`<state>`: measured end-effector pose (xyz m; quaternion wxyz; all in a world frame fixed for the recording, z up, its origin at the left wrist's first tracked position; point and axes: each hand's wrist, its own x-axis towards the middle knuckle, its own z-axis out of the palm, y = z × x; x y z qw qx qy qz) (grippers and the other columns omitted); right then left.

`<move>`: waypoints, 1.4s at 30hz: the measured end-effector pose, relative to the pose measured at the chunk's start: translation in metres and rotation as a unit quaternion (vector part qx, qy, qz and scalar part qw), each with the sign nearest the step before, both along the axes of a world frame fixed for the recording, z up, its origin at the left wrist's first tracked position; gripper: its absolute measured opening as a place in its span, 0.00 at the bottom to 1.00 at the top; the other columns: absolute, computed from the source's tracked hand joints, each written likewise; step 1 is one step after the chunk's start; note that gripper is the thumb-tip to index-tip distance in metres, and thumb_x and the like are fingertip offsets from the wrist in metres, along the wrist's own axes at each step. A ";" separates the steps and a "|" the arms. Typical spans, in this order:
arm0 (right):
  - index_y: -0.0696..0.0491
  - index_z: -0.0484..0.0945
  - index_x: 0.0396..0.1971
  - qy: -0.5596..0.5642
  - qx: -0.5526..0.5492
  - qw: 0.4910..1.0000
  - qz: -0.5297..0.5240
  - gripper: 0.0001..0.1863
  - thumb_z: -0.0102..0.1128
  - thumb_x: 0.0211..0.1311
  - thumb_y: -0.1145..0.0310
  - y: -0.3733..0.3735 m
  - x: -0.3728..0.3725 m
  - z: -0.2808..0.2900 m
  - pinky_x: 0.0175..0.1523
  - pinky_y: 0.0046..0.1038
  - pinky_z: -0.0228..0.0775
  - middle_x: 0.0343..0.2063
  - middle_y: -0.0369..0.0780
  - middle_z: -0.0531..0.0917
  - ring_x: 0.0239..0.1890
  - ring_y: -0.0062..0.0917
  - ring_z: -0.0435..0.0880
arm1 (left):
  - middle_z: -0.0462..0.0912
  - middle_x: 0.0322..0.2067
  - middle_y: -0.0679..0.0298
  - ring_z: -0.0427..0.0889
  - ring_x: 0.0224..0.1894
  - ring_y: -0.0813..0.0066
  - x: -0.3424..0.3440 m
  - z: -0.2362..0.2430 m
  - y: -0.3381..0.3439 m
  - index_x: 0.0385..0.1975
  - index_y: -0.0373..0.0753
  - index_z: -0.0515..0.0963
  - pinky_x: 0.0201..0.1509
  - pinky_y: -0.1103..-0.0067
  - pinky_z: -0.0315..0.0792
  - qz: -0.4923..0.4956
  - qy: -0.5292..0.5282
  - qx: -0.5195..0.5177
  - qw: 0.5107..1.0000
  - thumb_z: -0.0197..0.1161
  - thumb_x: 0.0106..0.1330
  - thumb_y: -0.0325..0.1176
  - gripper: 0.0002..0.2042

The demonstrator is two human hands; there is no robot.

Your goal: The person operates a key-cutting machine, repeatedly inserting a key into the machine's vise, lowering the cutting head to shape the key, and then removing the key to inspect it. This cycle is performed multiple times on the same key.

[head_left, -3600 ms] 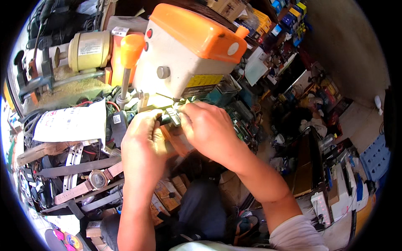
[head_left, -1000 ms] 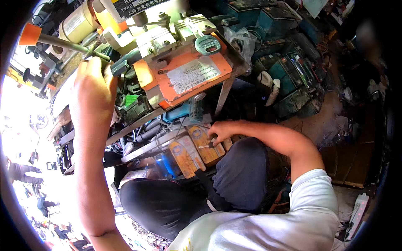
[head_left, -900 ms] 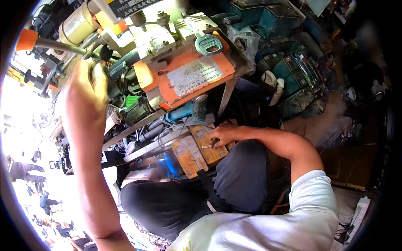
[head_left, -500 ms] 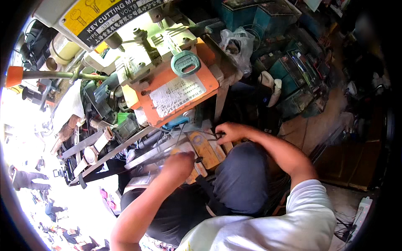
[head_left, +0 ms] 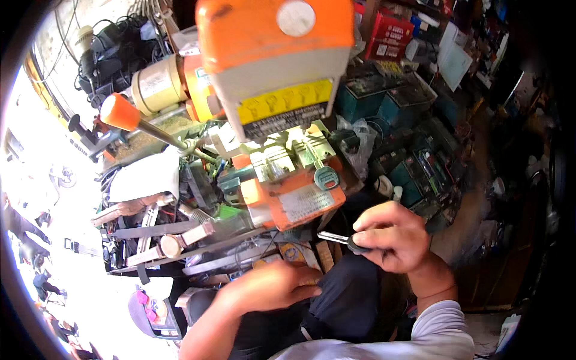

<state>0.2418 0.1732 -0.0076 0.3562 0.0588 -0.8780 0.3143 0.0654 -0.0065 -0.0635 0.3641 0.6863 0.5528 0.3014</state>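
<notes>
In my right hand a key with a black head and a bare metal blade is pinched between thumb and fingers, the blade pointing left. My left hand is above my lap, thumb and forefinger a little apart, with nothing visible between them; its other fingers are hidden. Ahead stands a key cutting machine with an orange top. A second key with a teal head sits in its lit clamp, over the orange base. My right hand is below and right of that base, apart from it.
An orange-knobbed lever sticks out on the machine's left. Wristwatches and a white cloth lie on the cluttered bench at left. Below the machine is an open drawer-like space with yellow packets. Teal boxes and a clear plastic bag are at right.
My view has risen, showing more of the machine. My right hand has come up from the packets and now holds the key. My left hand has drawn back over my lap.
</notes>
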 end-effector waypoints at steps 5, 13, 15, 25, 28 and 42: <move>0.61 0.82 0.40 0.111 0.326 0.937 -0.059 0.15 0.63 0.50 0.74 -0.016 -0.058 0.042 0.26 0.21 0.71 0.41 0.44 0.83 0.26 0.24 0.81 | 0.81 0.32 0.58 0.80 0.33 0.69 -0.039 0.083 -0.027 0.36 0.32 0.80 0.39 0.79 0.73 0.430 -0.066 0.238 0.868 0.65 0.60 0.25 0.07; 0.61 0.83 0.37 0.054 0.359 0.925 -0.110 0.12 0.64 0.52 0.74 -0.025 -0.075 0.021 0.24 0.21 0.71 0.39 0.45 0.84 0.21 0.21 0.78 | 0.81 0.37 0.49 0.81 0.40 0.52 -0.063 0.072 0.014 0.43 0.30 0.79 0.46 0.70 0.73 0.427 0.024 0.252 0.868 0.59 0.67 0.29 0.10; 0.60 0.83 0.37 0.041 0.357 0.927 -0.107 0.11 0.63 0.53 0.74 -0.023 -0.075 0.024 0.23 0.21 0.71 0.40 0.45 0.85 0.20 0.21 0.79 | 0.81 0.35 0.46 0.81 0.37 0.49 -0.065 0.067 0.018 0.43 0.30 0.79 0.43 0.69 0.74 0.425 0.029 0.246 0.871 0.56 0.69 0.31 0.11; 0.51 0.80 0.34 -0.062 0.386 0.919 -0.061 0.07 0.61 0.54 0.69 -0.010 -0.082 0.053 0.22 0.22 0.73 0.44 0.38 0.85 0.20 0.19 0.82 | 0.82 0.32 0.49 0.81 0.34 0.62 -0.070 0.069 0.018 0.41 0.28 0.79 0.40 0.72 0.73 0.417 0.018 0.231 0.879 0.56 0.69 0.31 0.12; 0.51 0.79 0.34 -0.057 0.392 0.917 -0.048 0.07 0.61 0.53 0.69 -0.010 -0.084 0.056 0.22 0.23 0.73 0.43 0.37 0.85 0.20 0.20 0.82 | 0.80 0.24 0.49 0.80 0.27 0.58 -0.076 0.068 0.020 0.34 0.28 0.79 0.35 0.69 0.73 0.415 -0.032 0.188 0.889 0.57 0.70 0.37 0.15; 0.52 0.77 0.45 -0.123 0.343 0.931 -0.017 0.22 0.68 0.47 0.66 0.003 -0.098 0.069 0.28 0.29 0.77 0.38 0.35 0.84 0.26 0.29 0.85 | 0.79 0.23 0.57 0.77 0.26 0.71 -0.069 0.072 0.019 0.40 0.30 0.80 0.34 0.74 0.71 0.435 -0.029 0.154 0.887 0.53 0.73 0.36 0.14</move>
